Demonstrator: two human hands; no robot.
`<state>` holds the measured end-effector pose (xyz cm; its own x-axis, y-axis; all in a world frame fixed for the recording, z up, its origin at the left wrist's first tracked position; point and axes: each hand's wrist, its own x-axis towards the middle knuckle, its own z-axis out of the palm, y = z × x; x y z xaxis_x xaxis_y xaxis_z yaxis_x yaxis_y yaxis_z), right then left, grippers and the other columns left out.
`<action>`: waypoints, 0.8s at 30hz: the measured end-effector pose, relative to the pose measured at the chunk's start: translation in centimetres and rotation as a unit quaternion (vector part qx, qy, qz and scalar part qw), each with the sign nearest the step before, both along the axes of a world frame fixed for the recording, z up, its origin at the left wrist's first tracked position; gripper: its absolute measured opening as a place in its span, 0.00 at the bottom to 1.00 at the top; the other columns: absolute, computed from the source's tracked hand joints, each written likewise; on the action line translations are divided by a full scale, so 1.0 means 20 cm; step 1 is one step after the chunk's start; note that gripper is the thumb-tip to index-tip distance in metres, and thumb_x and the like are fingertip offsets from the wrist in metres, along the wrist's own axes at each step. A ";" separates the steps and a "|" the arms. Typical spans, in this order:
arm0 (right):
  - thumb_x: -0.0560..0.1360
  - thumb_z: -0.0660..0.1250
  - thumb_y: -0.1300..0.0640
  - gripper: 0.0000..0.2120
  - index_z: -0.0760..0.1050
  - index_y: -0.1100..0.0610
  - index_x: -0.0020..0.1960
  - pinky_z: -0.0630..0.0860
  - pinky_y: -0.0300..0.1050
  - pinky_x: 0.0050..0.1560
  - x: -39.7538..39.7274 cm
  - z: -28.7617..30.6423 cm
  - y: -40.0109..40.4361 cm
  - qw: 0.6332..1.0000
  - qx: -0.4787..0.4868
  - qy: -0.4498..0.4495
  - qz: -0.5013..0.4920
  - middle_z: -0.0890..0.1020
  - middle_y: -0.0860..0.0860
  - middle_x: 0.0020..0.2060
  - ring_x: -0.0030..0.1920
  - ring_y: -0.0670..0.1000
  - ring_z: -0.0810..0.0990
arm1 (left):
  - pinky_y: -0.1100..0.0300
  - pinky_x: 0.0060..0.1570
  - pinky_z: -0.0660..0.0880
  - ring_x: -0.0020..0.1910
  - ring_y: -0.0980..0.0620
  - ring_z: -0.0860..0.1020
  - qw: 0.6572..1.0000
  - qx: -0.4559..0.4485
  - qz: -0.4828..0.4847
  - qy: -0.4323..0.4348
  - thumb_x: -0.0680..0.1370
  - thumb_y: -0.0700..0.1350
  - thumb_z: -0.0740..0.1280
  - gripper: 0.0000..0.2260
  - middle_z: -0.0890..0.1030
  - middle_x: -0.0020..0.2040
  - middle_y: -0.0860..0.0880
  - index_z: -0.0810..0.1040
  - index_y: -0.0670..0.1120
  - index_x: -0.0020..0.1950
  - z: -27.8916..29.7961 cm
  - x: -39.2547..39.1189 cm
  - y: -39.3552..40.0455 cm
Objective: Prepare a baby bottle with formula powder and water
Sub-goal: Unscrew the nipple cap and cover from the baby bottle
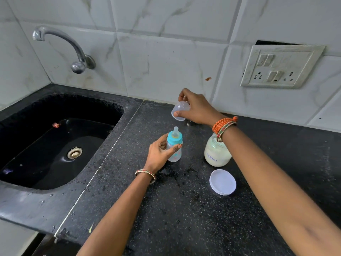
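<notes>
A small clear baby bottle [175,154] with a teal collar and a pale teat stands upright on the black counter [184,209]. My left hand [159,155] grips its body from the left. Behind it, my right hand [197,109] holds the bottle's clear dome cap [180,109] tilted, just above the counter near the wall. An open glass jar of white formula powder [216,154] stands to the right of the bottle, under my right wrist. Its white round lid [222,182] lies flat in front of it.
A black sink [55,145] with a metal drain is sunk into the counter at the left, with a steel tap [73,50] on the tiled wall above it. A socket panel [280,66] sits on the wall at right. The counter's front edge runs at lower left.
</notes>
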<state>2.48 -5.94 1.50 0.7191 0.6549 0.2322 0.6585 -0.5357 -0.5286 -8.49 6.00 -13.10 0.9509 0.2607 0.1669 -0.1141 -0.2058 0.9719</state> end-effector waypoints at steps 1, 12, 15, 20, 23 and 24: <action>0.69 0.75 0.53 0.20 0.69 0.58 0.54 0.68 0.42 0.42 0.03 -0.06 -0.02 1.000 0.006 -0.008 -0.019 0.75 0.53 0.45 0.45 0.53 0.74 | 0.58 0.55 0.77 0.53 0.58 0.81 1.000 0.001 0.001 0.001 0.71 0.52 0.74 0.21 0.83 0.53 0.54 0.76 0.50 0.62 0.00 0.00 0.00; 0.73 0.64 0.61 0.17 0.65 0.60 0.60 0.67 0.47 0.45 0.07 -0.44 0.00 0.947 -0.318 0.048 -0.001 0.74 0.63 0.56 0.51 0.60 0.75 | 0.59 0.57 0.76 0.55 0.58 0.80 1.000 -0.005 0.002 0.002 0.68 0.56 0.74 0.24 0.82 0.56 0.55 0.75 0.54 0.62 -0.01 0.01 0.00; 0.73 0.64 0.66 0.30 0.57 0.58 0.72 0.71 0.54 0.58 0.07 -0.43 0.00 0.937 -0.347 0.040 -0.002 0.65 0.63 0.67 0.66 0.63 0.68 | 0.61 0.57 0.75 0.55 0.59 0.80 1.000 -0.011 -0.001 0.006 0.69 0.55 0.74 0.23 0.82 0.56 0.55 0.75 0.53 0.62 -0.01 0.01 0.00; 0.76 0.62 0.63 0.23 0.63 0.57 0.70 0.74 0.53 0.60 -0.06 -0.16 0.03 0.998 -0.003 0.020 -0.052 0.74 0.59 0.62 0.58 0.55 0.76 | 0.60 0.58 0.75 0.56 0.58 0.80 1.000 -0.012 0.004 0.012 0.70 0.54 0.73 0.23 0.82 0.57 0.53 0.75 0.51 0.63 -0.02 0.01 -0.01; 0.74 0.66 0.44 0.23 0.71 0.57 0.62 0.76 0.48 0.49 -0.19 -0.08 0.06 0.996 -0.050 0.053 -0.043 0.78 0.54 0.52 0.49 0.52 0.77 | 0.65 0.51 0.76 0.50 0.62 0.80 1.000 -0.002 0.016 0.012 0.72 0.48 0.74 0.16 0.83 0.50 0.55 0.76 0.51 0.58 -0.01 0.00 -0.02; 0.71 0.68 0.40 0.26 0.72 0.56 0.61 0.75 0.48 0.49 -0.23 -0.10 0.08 0.989 -0.136 0.052 -0.035 0.77 0.55 0.53 0.51 0.54 0.77 | 0.69 0.45 0.74 0.44 0.66 0.80 1.000 0.005 0.023 0.009 0.72 0.44 0.73 0.13 0.82 0.45 0.56 0.76 0.49 0.56 -0.01 0.00 -0.02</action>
